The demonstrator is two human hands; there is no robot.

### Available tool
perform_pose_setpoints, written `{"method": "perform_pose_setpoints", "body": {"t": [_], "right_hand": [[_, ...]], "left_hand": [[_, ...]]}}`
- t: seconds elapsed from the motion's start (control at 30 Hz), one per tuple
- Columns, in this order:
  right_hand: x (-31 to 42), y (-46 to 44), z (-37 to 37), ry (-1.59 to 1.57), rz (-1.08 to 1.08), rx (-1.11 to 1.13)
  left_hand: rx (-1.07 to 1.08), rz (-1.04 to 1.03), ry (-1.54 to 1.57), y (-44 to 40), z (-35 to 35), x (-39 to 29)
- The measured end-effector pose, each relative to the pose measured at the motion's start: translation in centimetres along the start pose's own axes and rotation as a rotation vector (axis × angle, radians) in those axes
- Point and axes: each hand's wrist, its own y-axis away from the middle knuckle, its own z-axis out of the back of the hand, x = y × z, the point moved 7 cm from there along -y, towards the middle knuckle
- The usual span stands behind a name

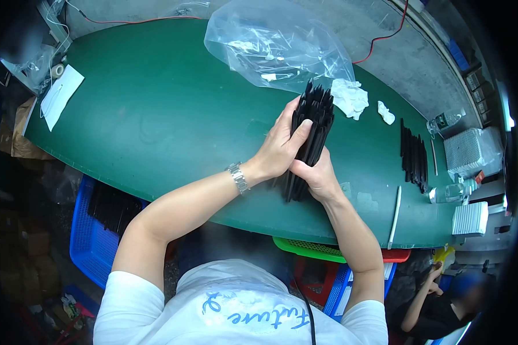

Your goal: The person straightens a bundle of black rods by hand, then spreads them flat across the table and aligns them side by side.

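A thick bundle of slim black pointed sticks [312, 118], pencil-like in shape, is held upright over the green table with its tips toward the far side. My left hand [279, 144] wraps round its left side, thumb across the front, a metal watch on the wrist. Lower down, my right hand [318, 177] is closed round the right side of the same bundle. The lower ends of the sticks stick out below my hands. Most fingers are hidden behind the bundle.
Beyond the bundle lie a clear plastic bag [270, 46] and crumpled white tissue [349, 98]. More black sticks [414, 155] are on the table's right, near plastic bottles [446, 192]. A blue basket [86, 230] holds dark sticks at lower left. Another person [449, 305] sits lower right.
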Motion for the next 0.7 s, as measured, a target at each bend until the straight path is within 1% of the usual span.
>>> {"method": "perform_pose_setpoints", "body": {"t": [0.03, 0.13, 0.17, 0.3, 0.4, 0.43, 0.47, 0.53, 0.57, 0.67, 0.7], "right_hand": [[-0.1, 0.0, -0.1, -0.044, -0.007, 0.016], [-0.3, 0.0, -0.2, -0.125, -0.060, 0.065], [-0.3, -0.1, -0.2, -0.142, -0.081, 0.084], [-0.4, 0.2, -0.3, -0.264, -0.151, 0.106], [0.2, 0.5, -0.1, -0.306, -0.172, 0.146], [0.2, 0.5, 0.1, -0.305, -0.172, 0.155], [0.2, 0.5, 0.3, -0.304, -0.173, 0.164], [-0.5, 0.3, 0.2, -0.275, -0.184, 0.258], [-1.2, 0.2, 0.2, -0.261, -0.191, 0.302], [-0.8, 0.3, -0.5, -0.232, -0.160, 0.368], [-0.5, 0.3, -0.8, -0.248, -0.132, 0.381]], "left_hand": [[0.034, -0.031, -0.083, 0.1, -0.1, -0.3], [-0.065, -0.252, -0.270, 0.2, 0.1, -2.1], [-0.031, -0.282, -0.299, 0.1, 0.0, -2.5], [-0.009, -0.520, -0.566, 0.4, -0.3, -4.1], [0.299, -0.701, -1.017, 0.6, -1.7, -4.0], [0.441, -0.718, -1.014, 0.7, -1.7, -3.9], [0.551, -0.755, -1.083, 1.1, -1.6, -4.0], [0.787, -0.781, -1.025, 1.3, -1.4, -5.0], [0.843, -0.808, -0.999, 1.5, -1.4, -6.0], [0.808, -1.040, -1.303, 1.4, -1.9, -5.8], [0.748, -1.092, -1.243, 1.3, -2.3, -7.1]]}}
